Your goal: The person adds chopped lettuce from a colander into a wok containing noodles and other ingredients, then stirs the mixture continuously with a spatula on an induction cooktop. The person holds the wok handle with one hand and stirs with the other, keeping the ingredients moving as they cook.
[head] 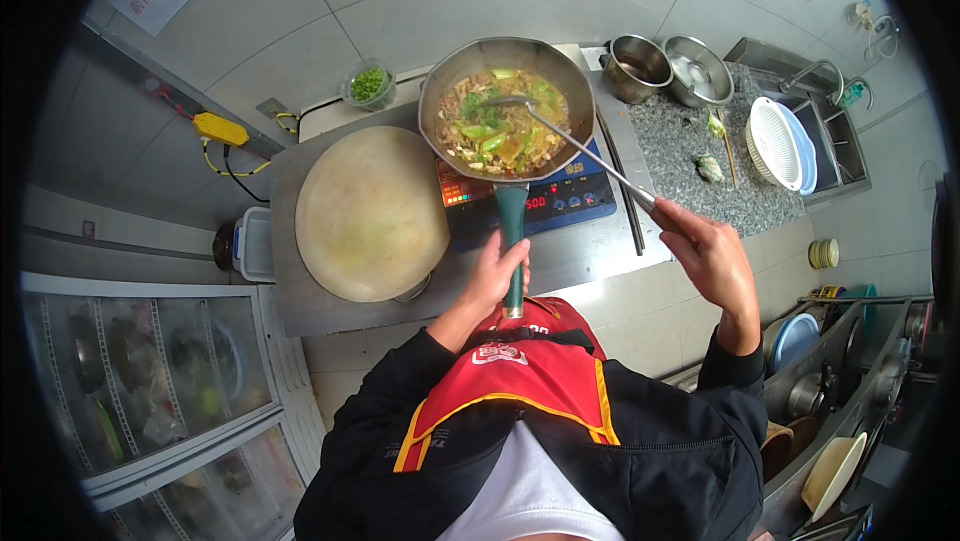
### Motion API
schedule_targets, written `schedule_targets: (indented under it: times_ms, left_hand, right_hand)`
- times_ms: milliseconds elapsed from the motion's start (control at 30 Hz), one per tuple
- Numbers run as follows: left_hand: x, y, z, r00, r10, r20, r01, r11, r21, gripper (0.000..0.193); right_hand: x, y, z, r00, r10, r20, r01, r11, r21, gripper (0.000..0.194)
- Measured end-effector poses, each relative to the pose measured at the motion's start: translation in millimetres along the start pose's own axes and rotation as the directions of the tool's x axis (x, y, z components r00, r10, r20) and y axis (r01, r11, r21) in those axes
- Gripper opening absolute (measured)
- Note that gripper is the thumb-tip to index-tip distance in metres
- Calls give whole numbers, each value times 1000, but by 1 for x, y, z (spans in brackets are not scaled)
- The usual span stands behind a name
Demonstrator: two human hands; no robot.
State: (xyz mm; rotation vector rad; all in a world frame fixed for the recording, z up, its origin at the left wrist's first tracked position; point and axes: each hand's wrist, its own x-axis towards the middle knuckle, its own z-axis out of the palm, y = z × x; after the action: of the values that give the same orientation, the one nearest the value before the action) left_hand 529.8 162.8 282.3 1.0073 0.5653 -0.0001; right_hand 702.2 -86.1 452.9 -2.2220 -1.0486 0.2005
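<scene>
My left hand (498, 271) grips the green handle (512, 214) of a deep metal pan (439, 139), which sits on a lit induction cooker (551, 211). In the pan lies a soupy stew (491, 117) with green leaves and chopped pieces. My right hand (709, 256) holds the grip of a metal ladle (589, 154). The ladle's bowl rests among the food near the pan's middle. A round cutting board (371, 218) with a greenish stain lies left of the cooker. Behind it stands a clear bowl of chopped scallions (367, 84).
Dark chopsticks (621, 173) lie right of the cooker. A metal pot (637, 68), a metal basin (696, 72) and vegetable scraps (709, 168) are on the granite counter (667, 158). A white colander (772, 143) leans by the sink (844, 143). A glass-door fridge (157, 391) stands left.
</scene>
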Motion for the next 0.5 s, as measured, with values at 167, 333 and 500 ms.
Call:
schedule_targets:
  times_ms: [167, 333, 500]
  left_hand:
    - [-1, 1, 1, 1000, 13, 10, -13, 1000, -21, 25]
    - [-2, 3, 2, 1000, -2, -7, 2, 1000, -15, 26]
    - [-3, 2, 3, 1000, -1, -10, 1, 1000, -27, 27]
  right_hand:
    - [6, -1, 26, 993, 43, 105, -21, 980, -199, 39]
    - [2, 1, 7, 998, 49, 49, -50, 998, 23, 40]
    - [-11, -4, -8, 982, 148, 119, -156, 985, 68, 38]
